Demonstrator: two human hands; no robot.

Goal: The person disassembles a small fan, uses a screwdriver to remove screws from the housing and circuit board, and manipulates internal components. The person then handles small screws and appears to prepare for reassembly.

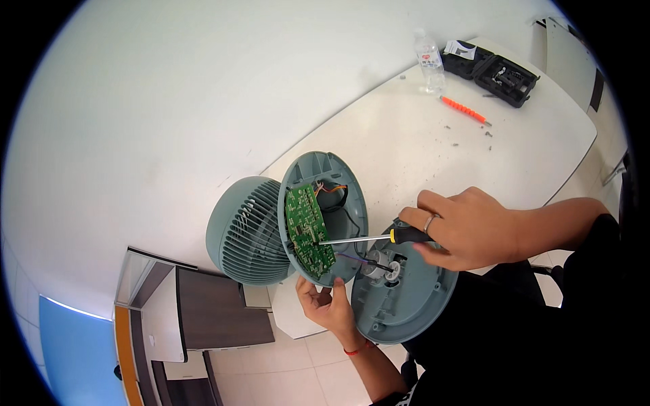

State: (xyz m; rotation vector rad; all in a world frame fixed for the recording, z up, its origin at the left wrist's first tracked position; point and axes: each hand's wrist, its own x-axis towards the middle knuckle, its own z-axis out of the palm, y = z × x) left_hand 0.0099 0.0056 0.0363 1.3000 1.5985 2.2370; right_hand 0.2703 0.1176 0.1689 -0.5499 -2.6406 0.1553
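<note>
My right hand [467, 227] is closed round the black and yellow handle of a screwdriver [355, 239]. Its tip meets the green circuit board [308, 227], which sits inside a grey-green round housing [323, 162] of a fan. With fingers and thumb, my left hand [328, 304] grips that housing at its lower rim. Behind it is the slatted fan head [250, 230]. A detached round base cover [406, 304] lies closer to me, with a small white motor [379, 266] on it. Thin wires run from the motor to the housing.
On the white table [420, 155], an orange flexible shaft [465, 110] lies among several loose screws [488, 134]. A clear plastic bottle [430, 62] and an open black tool case [504, 78] stand at the far right. The wall borders the table's far side.
</note>
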